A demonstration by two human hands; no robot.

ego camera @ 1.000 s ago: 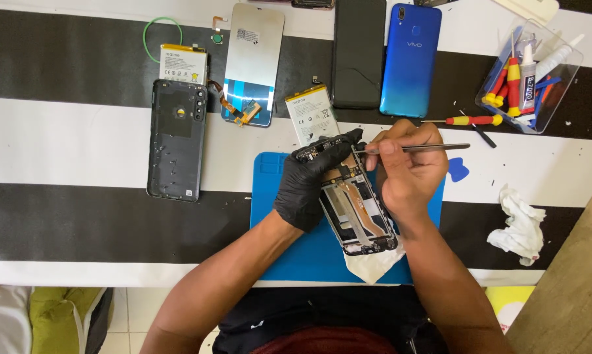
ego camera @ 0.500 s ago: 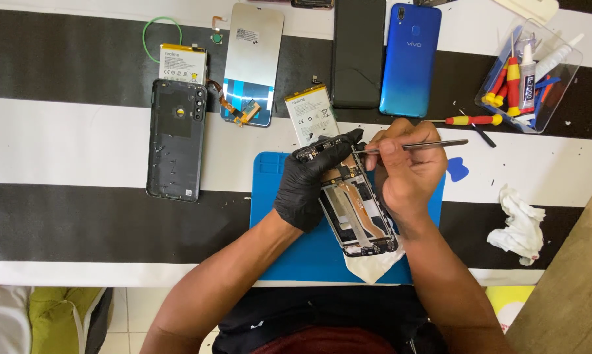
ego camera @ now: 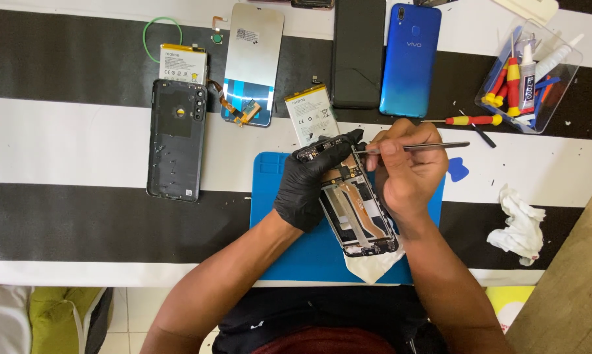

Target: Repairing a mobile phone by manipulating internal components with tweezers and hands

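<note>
An opened phone frame (ego camera: 358, 203) with bare circuit board lies tilted on a blue work mat (ego camera: 269, 190). My left hand (ego camera: 309, 180), in a black glove, grips the frame's upper left edge. My right hand (ego camera: 404, 170) is bare and holds metal tweezers (ego camera: 433, 147), their tips resting at the frame's top end near the gloved fingers. A white cloth (ego camera: 374, 265) lies under the frame's lower end.
On the striped table: a dark back cover (ego camera: 176, 139), two batteries (ego camera: 183, 63) (ego camera: 312, 115), a screen panel (ego camera: 252, 62), a black phone (ego camera: 358, 52), a blue phone (ego camera: 410, 59), a clear tool tray (ego camera: 532, 72), a red-yellow screwdriver (ego camera: 466, 120), a crumpled tissue (ego camera: 520, 226).
</note>
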